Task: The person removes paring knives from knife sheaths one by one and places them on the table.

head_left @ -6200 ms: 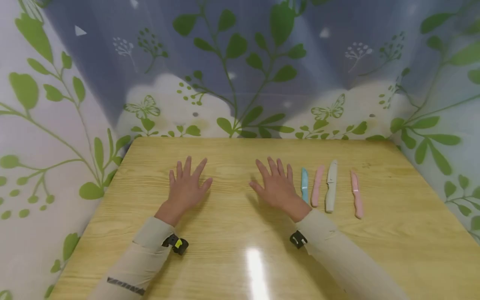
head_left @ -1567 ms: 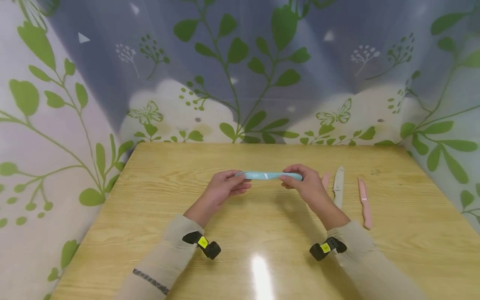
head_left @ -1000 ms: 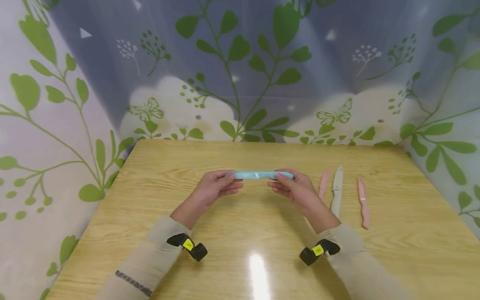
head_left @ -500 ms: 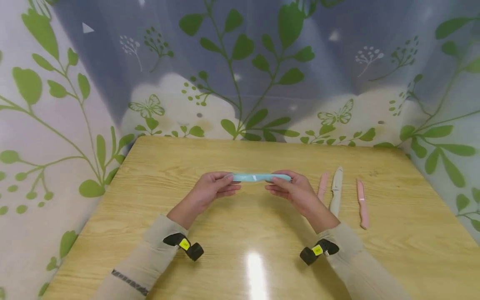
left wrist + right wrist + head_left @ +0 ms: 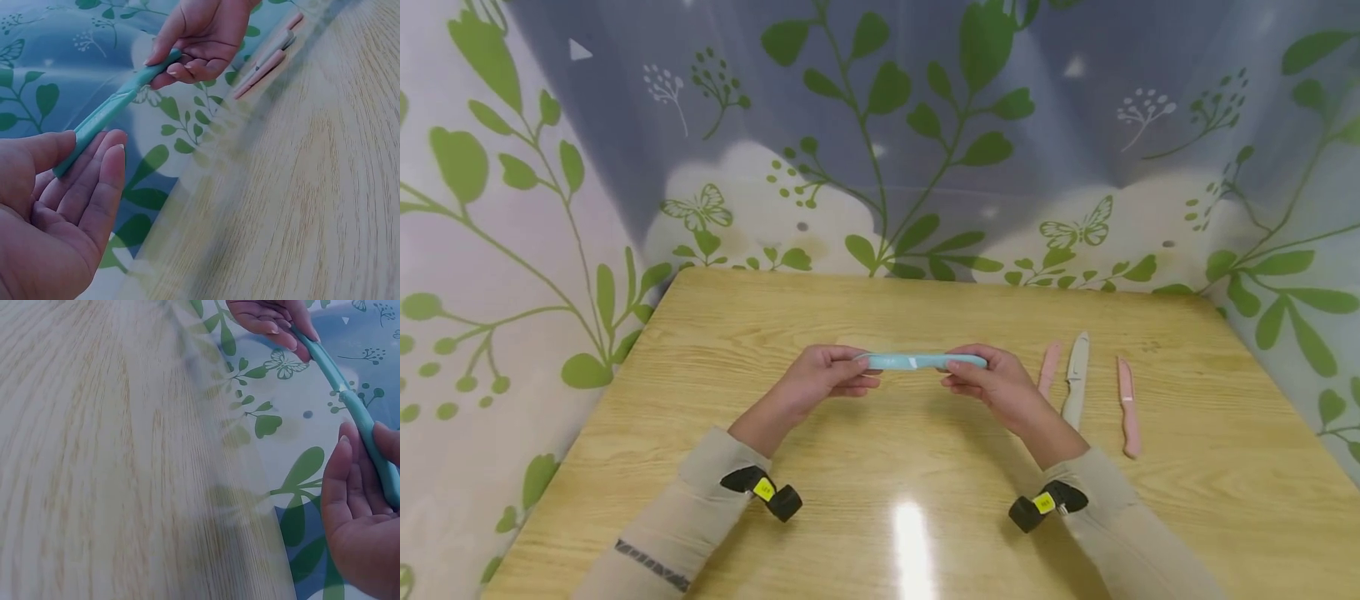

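Note:
A light blue knife (image 5: 912, 361), its blade end covered in a matching sheath, is held level above the table, lengthwise between both hands. My left hand (image 5: 820, 377) pinches the sheath end between thumb and fingers. At the other end, my right hand (image 5: 1000, 385) pinches the handle (image 5: 370, 440). The left wrist view shows the knife (image 5: 115, 106) slanting from one hand to the other, with the lower fingers (image 5: 103, 187) extended beneath. On the table just right of my right hand lies a pink knife (image 5: 1049, 367), partly hidden by that hand.
Beyond the pink knife lie a larger beige knife (image 5: 1077, 375) and another pink knife (image 5: 1127, 408). The wooden table (image 5: 850, 517) meets a curtain (image 5: 715, 167) with a leaf pattern at its back and sides.
Earlier both hands lay spread on the table and the blue knife rested at the right. Now both hold it raised. Since 1.6 seconds ago it has shifted slightly left; the other knives stay put.

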Demonstrator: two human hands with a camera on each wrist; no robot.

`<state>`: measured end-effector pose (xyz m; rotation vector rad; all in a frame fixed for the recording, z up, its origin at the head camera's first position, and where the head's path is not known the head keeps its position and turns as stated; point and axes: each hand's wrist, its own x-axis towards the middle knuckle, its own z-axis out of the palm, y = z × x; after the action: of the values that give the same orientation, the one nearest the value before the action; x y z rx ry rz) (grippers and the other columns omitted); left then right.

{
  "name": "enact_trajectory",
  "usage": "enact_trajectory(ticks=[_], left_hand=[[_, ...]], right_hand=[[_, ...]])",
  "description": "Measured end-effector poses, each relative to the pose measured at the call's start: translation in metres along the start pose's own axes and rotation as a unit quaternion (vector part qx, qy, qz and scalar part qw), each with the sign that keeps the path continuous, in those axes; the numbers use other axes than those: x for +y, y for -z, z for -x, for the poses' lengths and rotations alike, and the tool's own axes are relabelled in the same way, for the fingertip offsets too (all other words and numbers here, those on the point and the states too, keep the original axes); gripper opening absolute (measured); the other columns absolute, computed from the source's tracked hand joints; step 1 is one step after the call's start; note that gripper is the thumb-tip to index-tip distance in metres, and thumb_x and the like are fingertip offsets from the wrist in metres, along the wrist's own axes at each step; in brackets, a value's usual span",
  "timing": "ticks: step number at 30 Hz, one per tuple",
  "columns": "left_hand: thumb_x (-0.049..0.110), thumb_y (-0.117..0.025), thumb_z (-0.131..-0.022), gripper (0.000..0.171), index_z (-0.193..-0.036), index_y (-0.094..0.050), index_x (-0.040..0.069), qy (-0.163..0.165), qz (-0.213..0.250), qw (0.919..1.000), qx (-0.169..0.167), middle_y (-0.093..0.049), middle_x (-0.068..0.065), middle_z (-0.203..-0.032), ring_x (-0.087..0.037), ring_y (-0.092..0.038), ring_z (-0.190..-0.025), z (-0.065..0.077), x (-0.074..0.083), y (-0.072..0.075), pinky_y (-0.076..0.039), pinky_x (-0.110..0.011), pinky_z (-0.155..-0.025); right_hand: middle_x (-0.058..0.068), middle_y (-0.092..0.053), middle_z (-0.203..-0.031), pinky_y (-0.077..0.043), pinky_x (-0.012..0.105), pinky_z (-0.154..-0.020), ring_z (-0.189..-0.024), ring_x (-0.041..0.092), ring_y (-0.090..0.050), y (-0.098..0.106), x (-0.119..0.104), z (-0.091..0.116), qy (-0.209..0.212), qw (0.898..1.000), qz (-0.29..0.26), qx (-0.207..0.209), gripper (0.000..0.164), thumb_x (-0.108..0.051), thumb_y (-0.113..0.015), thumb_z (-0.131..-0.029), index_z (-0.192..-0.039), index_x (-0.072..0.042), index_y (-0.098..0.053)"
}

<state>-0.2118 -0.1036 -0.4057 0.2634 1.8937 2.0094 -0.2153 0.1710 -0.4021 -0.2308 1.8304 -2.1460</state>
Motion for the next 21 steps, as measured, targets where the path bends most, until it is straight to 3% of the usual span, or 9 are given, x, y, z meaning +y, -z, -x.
enact_trajectory(ticks=[6, 15, 21], left_hand=[[0.007, -0.054, -0.097, 0.027, -0.117, -0.057, -0.011, 0.002, 0.002, 1.0, 0.003, -0.055, -0.039, -0.119, -0.016, -0.07, -0.085, 0.0043, 0.001, 0.0017, -0.058, -0.026, -0.075], [0.008, -0.054, -0.097, 0.029, -0.117, -0.056, -0.012, 0.002, 0.007, 1.0, 0.004, -0.057, -0.038, -0.118, -0.014, -0.07, -0.084, 0.0081, -0.0012, 0.0054, -0.058, -0.025, -0.074], [0.009, -0.054, -0.097, 0.029, -0.118, -0.056, -0.011, 0.004, 0.009, 0.9999, 0.004, -0.057, -0.037, -0.119, -0.014, -0.07, -0.085, 0.009, -0.0029, 0.0092, -0.058, -0.024, -0.074]], right_hand=[[0.001, -0.072, -0.088, -0.057, 0.023, -0.071, -0.075, 0.011, -0.067, 0.0018, -0.0017, 0.0023, 0.005, 1.0, 0.025, 0.007, 0.013, -0.005, -0.059, -0.094, -0.106, -0.001, -0.06], [0.0, -0.071, -0.088, -0.057, 0.022, -0.069, -0.072, 0.009, -0.066, 0.0027, 0.0006, 0.0012, 0.006, 0.999, 0.038, 0.005, 0.009, -0.006, -0.06, -0.094, -0.102, -0.005, -0.063], [0.002, -0.071, -0.09, -0.056, 0.022, -0.068, -0.071, 0.009, -0.064, 0.0043, 0.0005, 0.0013, -0.003, 0.999, 0.048, 0.012, 0.017, -0.008, -0.06, -0.094, -0.108, 0.001, -0.059]])
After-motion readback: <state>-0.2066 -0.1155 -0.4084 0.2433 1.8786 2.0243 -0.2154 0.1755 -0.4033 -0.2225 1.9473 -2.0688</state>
